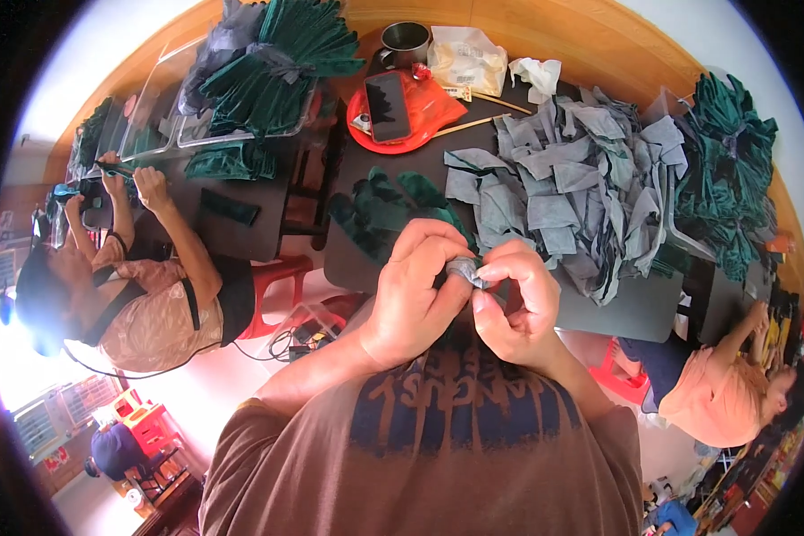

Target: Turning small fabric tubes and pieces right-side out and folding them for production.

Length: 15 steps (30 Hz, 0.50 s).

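Observation:
Close in front of my chest, both hands meet at a small piece of grey fabric [466, 270]. My left hand [411, 295] is closed, with the fabric bunched at its thumb and forefinger. My right hand [520, 295] pinches the other side of it between thumb and fingertips. Much of the piece is hidden by the fingers. Just beyond my hands, dark green velvet pieces [366, 213] lie loose on the dark table [344, 259]. To the right of them spreads a big heap of grey fabric pieces [572, 170], some showing dark green edges.
At the back stand a red plate [355, 134] bearing a phone [387, 107], a dark metal mug [405, 43], a tissue pack [467, 58] and chopsticks [473, 125]. Green velvet bundles [272, 80] fill a clear bin at left; more velvet [728, 170] hangs at right. People sit on both sides.

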Motion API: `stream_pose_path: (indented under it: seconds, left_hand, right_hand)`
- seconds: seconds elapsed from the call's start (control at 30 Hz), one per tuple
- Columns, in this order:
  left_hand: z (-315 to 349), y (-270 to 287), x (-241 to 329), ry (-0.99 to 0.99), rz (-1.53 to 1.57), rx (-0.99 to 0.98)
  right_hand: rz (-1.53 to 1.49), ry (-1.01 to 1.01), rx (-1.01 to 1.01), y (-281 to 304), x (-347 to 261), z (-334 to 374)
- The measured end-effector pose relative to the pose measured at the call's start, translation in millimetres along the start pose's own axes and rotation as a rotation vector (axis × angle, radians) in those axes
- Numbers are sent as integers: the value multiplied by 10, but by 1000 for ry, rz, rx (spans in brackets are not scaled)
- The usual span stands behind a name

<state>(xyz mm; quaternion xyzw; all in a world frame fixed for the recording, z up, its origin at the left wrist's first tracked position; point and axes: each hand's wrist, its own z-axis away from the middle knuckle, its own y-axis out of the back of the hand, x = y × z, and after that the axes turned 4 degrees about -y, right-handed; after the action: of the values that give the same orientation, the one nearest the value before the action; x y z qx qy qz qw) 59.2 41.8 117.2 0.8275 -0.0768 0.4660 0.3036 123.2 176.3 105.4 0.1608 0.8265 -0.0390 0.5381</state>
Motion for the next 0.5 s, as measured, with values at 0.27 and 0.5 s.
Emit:
stream_pose_path:
  seconds: [0.27, 0.5]
  left_hand:
    - [-17, 102, -6, 182, 169, -216]
    - [4, 113, -28, 320, 451, -266]
  right_hand:
    - [-223, -169, -157, 94, 31, 64]
    - [-104, -211, -22, 31, 37, 53]
